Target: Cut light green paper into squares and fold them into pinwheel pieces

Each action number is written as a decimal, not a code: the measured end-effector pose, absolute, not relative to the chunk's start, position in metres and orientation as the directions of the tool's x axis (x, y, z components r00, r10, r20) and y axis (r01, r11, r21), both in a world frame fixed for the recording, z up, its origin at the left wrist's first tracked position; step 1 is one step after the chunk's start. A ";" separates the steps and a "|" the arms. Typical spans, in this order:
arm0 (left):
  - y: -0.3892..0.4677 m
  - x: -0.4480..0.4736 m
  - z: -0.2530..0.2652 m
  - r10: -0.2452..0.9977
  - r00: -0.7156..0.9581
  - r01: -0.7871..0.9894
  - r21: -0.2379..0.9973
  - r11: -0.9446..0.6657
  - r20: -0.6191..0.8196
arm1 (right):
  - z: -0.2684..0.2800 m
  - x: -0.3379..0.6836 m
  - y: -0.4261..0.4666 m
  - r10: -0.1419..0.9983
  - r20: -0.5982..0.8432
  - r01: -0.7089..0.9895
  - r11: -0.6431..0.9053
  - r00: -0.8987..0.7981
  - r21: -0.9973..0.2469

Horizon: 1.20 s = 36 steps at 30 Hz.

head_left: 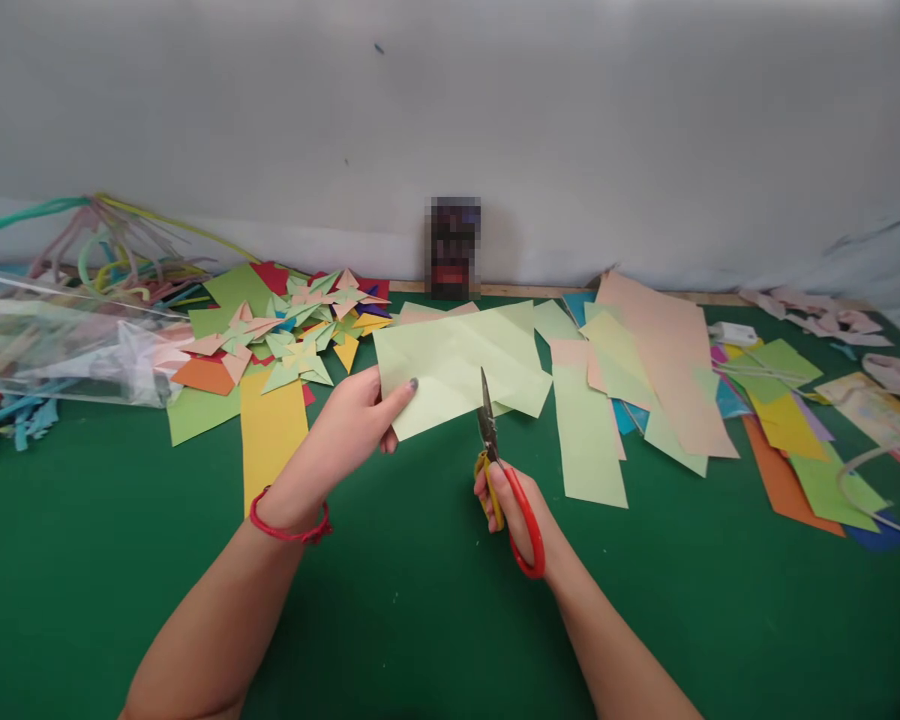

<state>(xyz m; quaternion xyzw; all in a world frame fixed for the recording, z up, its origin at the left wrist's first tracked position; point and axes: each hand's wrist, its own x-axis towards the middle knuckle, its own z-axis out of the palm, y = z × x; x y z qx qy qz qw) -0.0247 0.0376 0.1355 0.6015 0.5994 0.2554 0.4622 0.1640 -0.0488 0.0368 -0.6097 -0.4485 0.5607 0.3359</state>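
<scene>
My left hand pinches the left end of a pale green sheet of paper, thumb on top. The sheet is held above the table, with faint creases across it. In my right hand is a pair of scissors with one red and one yellow handle. Its blades point up and away, the tips overlapping the lower edge of the sheet; whether they touch the paper I cannot tell. More pale green paper lies behind the sheet's right end.
Folded paper stars are heaped at the left, over a yellow strip. Plastic bags and paper scraps lie further left. Green and pink sheets and coloured pieces spread rightward. A blurred-out dark object leans against the wall.
</scene>
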 end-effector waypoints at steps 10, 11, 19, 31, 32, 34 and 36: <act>0.037 -0.024 0.129 0.952 0.168 0.513 0.847 0.138 -0.257 | 0.037 0.165 -0.050 0.915 -0.403 0.105 -0.398 -0.031 -0.911; 0.037 -0.024 0.129 0.952 0.162 0.522 0.841 0.142 -0.261 | 0.036 0.164 -0.050 0.915 -0.402 0.102 -0.397 -0.031 -0.912; 0.035 -0.025 0.133 0.957 0.152 0.551 0.825 0.127 -0.248 | 0.042 0.163 -0.052 0.917 -0.396 0.133 -0.389 -0.036 -0.912; 0.038 -0.030 0.131 0.962 0.125 0.598 0.792 0.121 -0.241 | 0.040 0.163 -0.053 0.919 -0.390 0.141 -0.380 -0.052 -0.914; 0.038 -0.030 0.130 0.962 0.131 0.599 0.792 0.116 -0.241 | 0.040 0.163 -0.053 0.919 -0.390 0.139 -0.380 -0.053 -0.914; 0.038 -0.030 0.130 0.961 0.139 0.601 0.792 0.110 -0.238 | 0.041 0.163 -0.053 0.918 -0.393 0.138 -0.383 -0.054 -0.913; 0.038 -0.030 0.129 0.959 0.145 0.605 0.789 0.108 -0.242 | 0.042 0.163 -0.053 0.916 -0.397 0.136 -0.388 -0.050 -0.912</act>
